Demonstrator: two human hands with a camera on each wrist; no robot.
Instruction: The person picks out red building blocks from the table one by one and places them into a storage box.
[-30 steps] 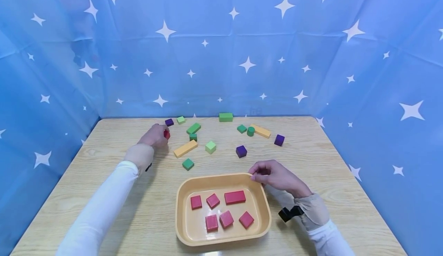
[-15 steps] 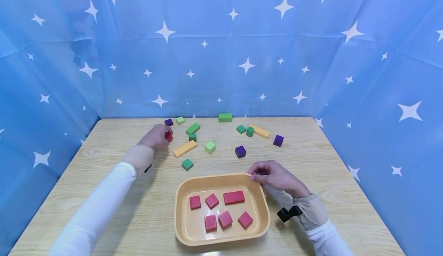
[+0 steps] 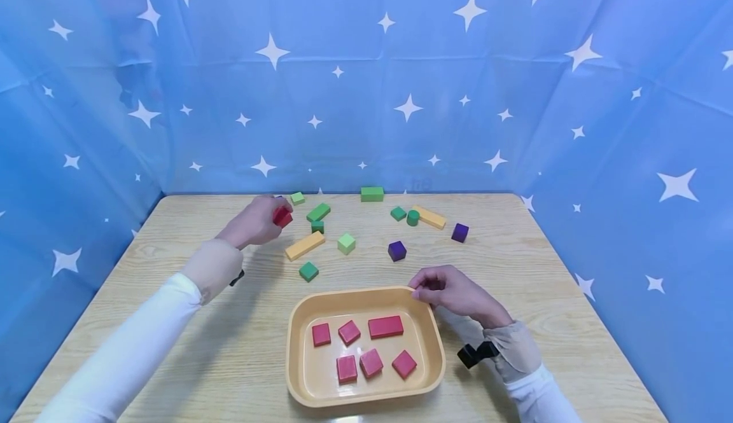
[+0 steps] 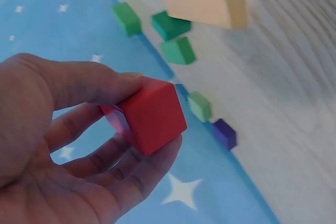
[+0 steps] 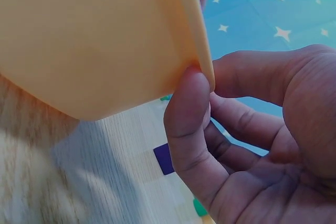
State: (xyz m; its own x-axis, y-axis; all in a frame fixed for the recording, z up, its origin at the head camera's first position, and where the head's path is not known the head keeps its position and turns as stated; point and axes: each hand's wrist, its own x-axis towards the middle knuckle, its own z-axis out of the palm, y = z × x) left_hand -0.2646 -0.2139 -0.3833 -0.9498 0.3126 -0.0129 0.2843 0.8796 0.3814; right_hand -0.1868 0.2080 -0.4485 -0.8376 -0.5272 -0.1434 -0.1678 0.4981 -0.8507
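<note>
My left hand (image 3: 256, 221) is raised over the far left of the table, pinching a red block (image 4: 155, 116) between thumb and fingers. In the left wrist view the block's flat faces show, and part of it is hidden behind the thumb and fingers. At the front, a shallow tan tray (image 3: 366, 399) holds several red blocks, among them a longer one (image 3: 385, 327) near its far side. My right hand (image 3: 458, 292) pinches the tray's far right corner, thumb and index finger on either side of the rim (image 5: 197, 30).
Green blocks (image 3: 308, 271), purple cubes (image 3: 397, 250) and long tan blocks (image 3: 305, 245) lie scattered beyond the tray. A light green cube (image 3: 346, 243) sits among them, and a green cylinder (image 3: 413, 218) stands farther right. Blue star-patterned cloth (image 3: 366, 92) hangs behind the table and along both sides.
My left hand has lifted the red block up from the table and slightly to the right, now covering most of the far purple block. The right hand keeps its grip on the tray.
</note>
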